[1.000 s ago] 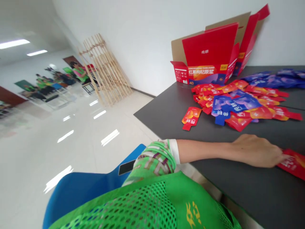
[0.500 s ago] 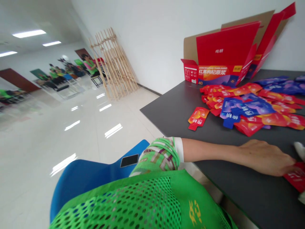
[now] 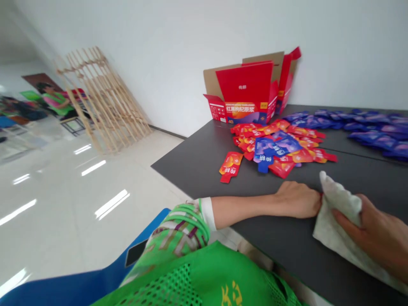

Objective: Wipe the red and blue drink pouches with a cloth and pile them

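My left hand (image 3: 298,199) is closed over the dark table (image 3: 197,159), its fingertips at the edge of a pale cloth (image 3: 334,229). Only a sliver of red shows at those fingertips, most likely a red packet, the rest covered by the cloth. My right hand (image 3: 378,233) grips the cloth, thumb on top. Beyond my left hand lies a pile of red packets (image 3: 283,168) with blue packets (image 3: 277,146) on top. A single red packet (image 3: 231,165) lies apart, left of the pile.
Open red cartons (image 3: 245,89) stand by the wall. Rows of blue packets (image 3: 376,127) lie at the back right. A bamboo rack (image 3: 102,97) leans on the floor at left, near a seated person (image 3: 59,102). A phone (image 3: 136,253) rests on a blue chair (image 3: 79,284).
The view has swung right, so the table and cartons sit further left. My right hand and most of the cloth have come into view; the red packet at my left fingertips is now mostly hidden.
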A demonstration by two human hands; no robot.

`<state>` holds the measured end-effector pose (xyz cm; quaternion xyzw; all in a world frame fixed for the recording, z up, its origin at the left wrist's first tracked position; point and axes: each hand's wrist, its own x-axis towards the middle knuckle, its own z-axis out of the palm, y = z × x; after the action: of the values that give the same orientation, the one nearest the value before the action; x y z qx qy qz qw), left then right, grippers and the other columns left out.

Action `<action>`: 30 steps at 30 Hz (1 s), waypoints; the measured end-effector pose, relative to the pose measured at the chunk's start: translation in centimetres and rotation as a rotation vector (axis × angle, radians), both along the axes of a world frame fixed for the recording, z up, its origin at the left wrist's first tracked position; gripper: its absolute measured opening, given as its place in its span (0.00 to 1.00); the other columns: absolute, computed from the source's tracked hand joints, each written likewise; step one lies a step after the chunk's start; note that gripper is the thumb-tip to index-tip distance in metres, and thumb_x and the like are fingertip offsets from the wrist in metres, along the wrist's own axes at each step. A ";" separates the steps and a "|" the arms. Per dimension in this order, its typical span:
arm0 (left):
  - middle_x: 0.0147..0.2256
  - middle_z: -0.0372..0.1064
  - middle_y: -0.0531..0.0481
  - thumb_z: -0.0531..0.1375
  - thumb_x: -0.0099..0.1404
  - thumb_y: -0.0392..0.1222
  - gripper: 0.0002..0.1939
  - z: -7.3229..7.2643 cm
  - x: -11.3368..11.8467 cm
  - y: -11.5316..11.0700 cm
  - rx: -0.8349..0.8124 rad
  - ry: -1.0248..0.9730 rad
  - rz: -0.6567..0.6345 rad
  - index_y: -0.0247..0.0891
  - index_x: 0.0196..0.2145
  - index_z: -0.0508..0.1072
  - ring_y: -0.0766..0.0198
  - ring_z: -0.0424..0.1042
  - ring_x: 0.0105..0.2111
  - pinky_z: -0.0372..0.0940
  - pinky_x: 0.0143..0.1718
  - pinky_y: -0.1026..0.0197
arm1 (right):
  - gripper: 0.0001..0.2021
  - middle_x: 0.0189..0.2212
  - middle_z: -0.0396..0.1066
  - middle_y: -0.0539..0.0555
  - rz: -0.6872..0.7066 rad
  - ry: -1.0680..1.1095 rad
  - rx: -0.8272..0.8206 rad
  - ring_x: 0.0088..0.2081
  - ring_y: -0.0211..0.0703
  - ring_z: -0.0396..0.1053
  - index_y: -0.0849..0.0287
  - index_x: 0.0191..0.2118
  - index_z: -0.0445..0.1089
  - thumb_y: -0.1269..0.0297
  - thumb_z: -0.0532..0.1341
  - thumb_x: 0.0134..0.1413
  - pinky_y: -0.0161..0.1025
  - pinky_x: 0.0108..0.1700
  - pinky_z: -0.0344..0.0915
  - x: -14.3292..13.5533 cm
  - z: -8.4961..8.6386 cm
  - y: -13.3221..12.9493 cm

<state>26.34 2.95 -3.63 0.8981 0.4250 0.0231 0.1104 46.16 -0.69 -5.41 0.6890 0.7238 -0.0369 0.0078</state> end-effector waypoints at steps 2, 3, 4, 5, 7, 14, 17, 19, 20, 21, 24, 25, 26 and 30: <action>0.34 0.73 0.41 0.40 0.67 0.51 0.25 0.2 0.1 -0.2 0.012 0.031 0.022 0.38 0.36 0.74 0.54 0.73 0.34 0.65 0.33 0.55 | 0.18 0.27 0.70 0.61 -0.094 -0.021 -0.018 0.27 0.51 0.69 0.52 0.36 0.58 0.43 0.45 0.54 0.41 0.27 0.54 -0.2 0.7 0.4; 0.34 0.73 0.40 0.39 0.67 0.52 0.27 0.3 0.2 -0.3 0.019 0.045 0.045 0.37 0.35 0.74 0.54 0.72 0.35 0.64 0.34 0.53 | 0.18 0.28 0.70 0.63 -0.148 -0.044 -0.009 0.27 0.52 0.69 0.54 0.37 0.58 0.44 0.45 0.55 0.42 0.27 0.53 -0.3 1.1 0.4; 0.35 0.73 0.40 0.38 0.67 0.53 0.28 0.4 0.2 -0.5 0.028 0.049 0.072 0.37 0.36 0.74 0.53 0.72 0.36 0.64 0.36 0.52 | 0.18 0.29 0.70 0.64 -0.189 -0.067 0.017 0.28 0.52 0.69 0.55 0.38 0.58 0.47 0.44 0.56 0.42 0.27 0.53 -0.5 1.6 0.2; 0.35 0.73 0.39 0.37 0.67 0.54 0.30 0.4 0.3 -0.6 0.033 0.046 0.103 0.36 0.36 0.74 0.52 0.72 0.37 0.64 0.37 0.51 | 0.17 0.29 0.70 0.64 -0.196 -0.076 0.042 0.28 0.52 0.69 0.57 0.39 0.59 0.49 0.43 0.57 0.42 0.27 0.53 -0.8 2.1 -0.1; 0.36 0.72 0.39 0.37 0.67 0.54 0.30 0.6 0.3 -0.6 0.032 0.034 0.131 0.37 0.38 0.74 0.52 0.72 0.39 0.63 0.39 0.52 | 0.14 0.31 0.70 0.61 -0.063 -0.080 0.110 0.32 0.50 0.70 0.59 0.41 0.59 0.55 0.46 0.57 0.40 0.30 0.55 -1.5 2.7 -0.7; 0.34 0.73 0.41 0.36 0.68 0.53 0.30 0.6 0.6 0.0 0.124 0.079 0.089 0.37 0.36 0.74 0.55 0.72 0.36 0.62 0.37 0.56 | 0.13 0.32 0.70 0.58 -0.082 -0.043 0.085 0.33 0.48 0.70 0.62 0.43 0.57 0.60 0.48 0.56 0.36 0.32 0.58 -2.0 3.4 -0.7; 0.33 0.73 0.42 0.37 0.68 0.51 0.28 0.3 0.7 0.2 0.156 0.107 0.076 0.38 0.37 0.73 0.55 0.72 0.34 0.62 0.35 0.57 | 0.14 0.36 0.70 0.60 0.022 0.039 0.084 0.37 0.48 0.70 0.62 0.46 0.56 0.59 0.48 0.57 0.37 0.34 0.59 -2.1 3.8 -1.0; 0.33 0.73 0.43 0.37 0.68 0.49 0.26 0.2 0.8 0.3 0.161 0.120 0.060 0.39 0.37 0.73 0.55 0.72 0.34 0.62 0.34 0.58 | 0.15 0.38 0.70 0.60 0.126 0.077 0.085 0.38 0.48 0.70 0.61 0.47 0.54 0.59 0.49 0.56 0.38 0.36 0.60 -2.2 4.0 -1.1; 0.33 0.73 0.43 0.38 0.68 0.49 0.26 0.2 0.8 0.3 0.164 0.126 0.057 0.39 0.37 0.73 0.55 0.72 0.34 0.62 0.34 0.58 | 0.15 0.38 0.70 0.60 0.122 0.072 0.075 0.38 0.48 0.70 0.61 0.47 0.54 0.59 0.49 0.56 0.38 0.36 0.60 -2.2 4.1 -1.0; 0.33 0.73 0.43 0.37 0.68 0.49 0.26 0.2 0.8 0.4 0.169 0.132 0.059 0.39 0.36 0.73 0.55 0.72 0.34 0.62 0.34 0.58 | 0.15 0.37 0.70 0.60 0.076 0.052 0.059 0.38 0.48 0.70 0.61 0.47 0.55 0.60 0.50 0.56 0.39 0.36 0.61 -2.0 4.2 -0.9; 0.32 0.73 0.42 0.36 0.68 0.51 0.29 0.3 1.0 0.4 0.183 0.140 0.081 0.37 0.34 0.73 0.54 0.72 0.35 0.61 0.34 0.58 | 0.12 0.35 0.70 0.60 -0.129 -0.029 0.030 0.37 0.49 0.70 0.62 0.44 0.56 0.62 0.49 0.56 0.39 0.36 0.61 -1.3 4.5 -0.6; 0.32 0.73 0.42 0.36 0.68 0.51 0.29 0.4 1.0 0.4 0.183 0.139 0.086 0.37 0.34 0.73 0.54 0.72 0.35 0.61 0.34 0.58 | 0.12 0.35 0.70 0.60 -0.150 -0.040 0.041 0.37 0.49 0.70 0.62 0.44 0.56 0.62 0.48 0.56 0.39 0.36 0.61 -1.2 4.6 -0.6; 0.32 0.73 0.42 0.36 0.68 0.51 0.29 0.4 1.0 0.4 0.179 0.137 0.086 0.37 0.34 0.73 0.55 0.72 0.34 0.61 0.34 0.58 | 0.12 0.35 0.69 0.61 -0.129 -0.035 0.056 0.37 0.49 0.70 0.62 0.44 0.56 0.62 0.48 0.56 0.39 0.36 0.62 -1.3 4.6 -0.7; 0.32 0.73 0.43 0.38 0.68 0.48 0.25 0.4 1.0 0.4 0.147 0.147 0.090 0.38 0.35 0.73 0.56 0.72 0.34 0.60 0.33 0.59 | 0.14 0.36 0.69 0.60 0.110 0.056 0.080 0.38 0.47 0.69 0.62 0.45 0.56 0.60 0.50 0.55 0.37 0.37 0.61 -2.8 4.4 -1.4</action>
<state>27.34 3.36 -3.19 0.8832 0.4688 -0.0066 0.0116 43.38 -2.12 -1.01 0.6466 0.7614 -0.0268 -0.0379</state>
